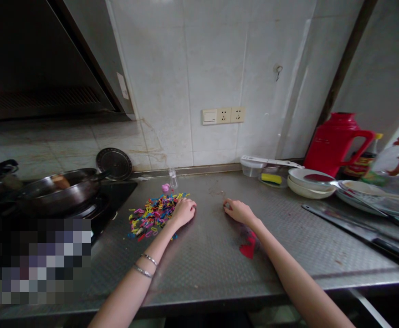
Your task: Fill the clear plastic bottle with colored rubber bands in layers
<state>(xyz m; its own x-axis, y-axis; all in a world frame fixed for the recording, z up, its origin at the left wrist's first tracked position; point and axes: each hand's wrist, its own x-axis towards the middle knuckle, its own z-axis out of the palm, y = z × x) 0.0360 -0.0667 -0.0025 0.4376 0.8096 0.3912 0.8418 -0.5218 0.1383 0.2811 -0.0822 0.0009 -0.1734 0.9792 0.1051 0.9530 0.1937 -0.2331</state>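
A loose pile of small loop-shaped pieces [151, 216], in pink, yellow, blue, red and black, lies on the metal counter [199, 273]. My left hand [185, 211] rests at the pile's right edge, fingers curled downward; whatever is under them is hidden. Farther right, my right hand [236, 212] is low over the counter with bent fingers pressed together. Faint thin strands show just beyond its fingertips. Beside my right forearm lies a red piece [248, 248], seemingly part of a see-through bag. A small clear bottle [173, 177] and a pink lump [166, 187] sit behind the pile.
At left, a pan [59, 191] sits on the stove, with a round dark lid [114, 164] against the wall. On the right are a yellow sponge [271, 178], stacked bowls [309, 192], a long dark-handled knife [343, 223] and a red thermos [336, 146].
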